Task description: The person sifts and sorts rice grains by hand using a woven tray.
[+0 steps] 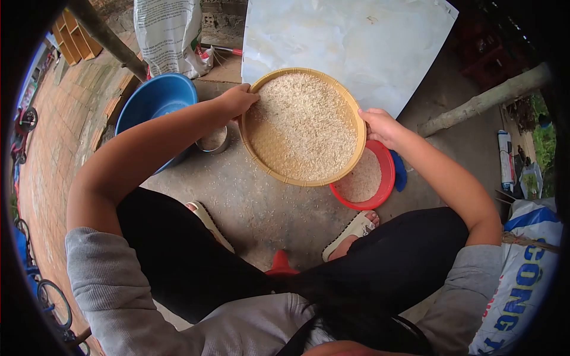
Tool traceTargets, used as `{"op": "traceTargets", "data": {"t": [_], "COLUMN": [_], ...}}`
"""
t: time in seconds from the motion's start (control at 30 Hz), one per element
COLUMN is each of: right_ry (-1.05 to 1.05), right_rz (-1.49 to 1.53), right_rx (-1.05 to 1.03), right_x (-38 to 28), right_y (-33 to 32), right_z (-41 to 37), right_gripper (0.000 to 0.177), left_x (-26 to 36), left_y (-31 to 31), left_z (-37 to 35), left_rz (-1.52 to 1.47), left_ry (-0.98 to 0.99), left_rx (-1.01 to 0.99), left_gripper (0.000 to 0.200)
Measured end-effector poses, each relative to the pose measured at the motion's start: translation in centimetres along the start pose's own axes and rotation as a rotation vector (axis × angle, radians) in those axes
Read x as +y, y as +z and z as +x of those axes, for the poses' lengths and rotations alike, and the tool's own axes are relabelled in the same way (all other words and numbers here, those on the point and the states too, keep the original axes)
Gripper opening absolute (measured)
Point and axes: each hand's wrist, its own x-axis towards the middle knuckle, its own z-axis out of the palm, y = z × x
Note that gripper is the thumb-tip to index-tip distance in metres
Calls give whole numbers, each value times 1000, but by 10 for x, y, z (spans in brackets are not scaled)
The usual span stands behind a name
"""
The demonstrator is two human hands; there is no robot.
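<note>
A round woven winnowing basket (309, 183) is held up in front of me over the concrete floor. Husked-looking rice grains (312, 121) cover most of it, thinning toward the lower left side. My left hand (238, 101) is closed around the upper left rim. On the right rim, my right hand (382, 126) grips with the thumb on top and the fingers beneath. Below the basket's lower right edge, partly covered by it, stands a red basin (389, 172) with more grains (363, 178) inside.
A large blue basin (160, 98) and a small metal bowl (216, 148) with some grain stand at left. Behind are a pale board (350, 41) and a white sack (169, 38). Another sack (516, 285) leans at right, below a wooden pole (487, 98). Loose grains dot the floor.
</note>
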Motion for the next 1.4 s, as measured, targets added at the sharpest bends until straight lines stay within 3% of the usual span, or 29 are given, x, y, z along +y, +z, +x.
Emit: {"op": "traceTargets", "data": {"t": [0.17,0.23,0.33,0.4,0.43,0.47,0.6,0.77,0.87,1.07,1.17,1.23,1.27,1.3,1.37,1.4], "right_ry": [31,29,-5,-50,-173,-292,-448,-351,-369,-372,-354,-453,-453,-437,-415,-420], "right_rz": [-115,-355,-386,-376,-460,-544,-612,-699,-684,-674,-642,-596,-601,-583,-553,-569], "right_rx": [-100,-83,18,76,154,232,327,273,303,523,527,585,583,647,712,753], "right_x": [3,1,25,39,48,58,95,131,147,157,154,161,165,170,178,180], "right_y": [3,10,29,41,46,50,79,107,118,141,146,151,157,166,177,182], "right_z": [-4,7,60,103,123,138,185,191,195,189,180,179,177,174,168,167], "right_gripper": [24,21,20,20,18,17,15,15,16,22,27,37,37,42,48,51], "left_x": [13,6,-13,-57,-78,-94,-157,-202,-214,-228,-237,-218,-191,-189,-184,-182], "left_y": [-24,-19,-14,-3,3,12,55,85,90,97,101,110,112,118,121,126], "left_z": [-24,-18,9,49,63,67,73,62,66,79,81,67,57,61,72,84], "left_rz": [143,107,114,129,135,129,201,168,267,285,366,576,548,546,500,330], "left_ry": [-111,-86,-154,-171,-179,-168,-179,-328,-253,-322,-269,-2,-14,-15,195,186], "left_rx": [-166,-196,-193,-84,-33,30,226,199,285,292,320,673,731,730,645,548], "left_gripper": [29,25,27,26,26,25,22,27,37,41,43,45,38,38,27,26]}}
